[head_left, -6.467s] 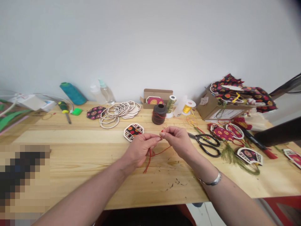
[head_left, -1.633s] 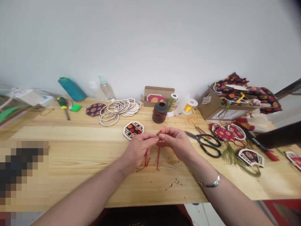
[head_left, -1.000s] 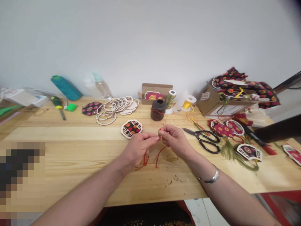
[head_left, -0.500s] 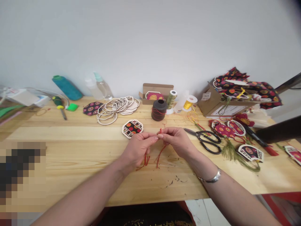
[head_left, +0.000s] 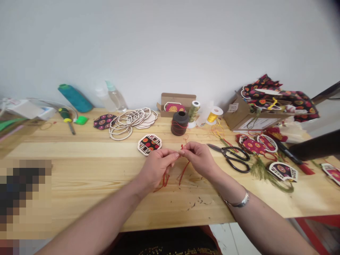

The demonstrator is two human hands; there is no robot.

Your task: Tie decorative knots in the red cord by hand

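Observation:
Fingertip to fingertip, my left hand [head_left: 160,164] and my right hand [head_left: 199,157] meet over the middle of the table, both pinching a thin red cord [head_left: 183,173]. One length of the cord hangs below my right fingers, and more red strands dangle under my left palm. A small red bit sticks up above the pinch; fingers hide the rest of it. Just behind my left hand lies an eight-sided wooden-framed ornament [head_left: 149,144] with dark patterned fabric. Black-handled scissors [head_left: 231,156] rest to the right of my right hand.
Behind my hands stand a black thread cone [head_left: 179,124], a green thread spool [head_left: 194,111] and a yellow spool [head_left: 214,115]. Wooden frames [head_left: 132,120] are heaped back left, near a screwdriver [head_left: 66,119]. At right are a cardboard box [head_left: 236,115] and a tasselled fan-shaped ornament [head_left: 282,171].
The red cord end below my right hand has swung slightly to the right and up. Both hands keep their pinch in nearly the same place.

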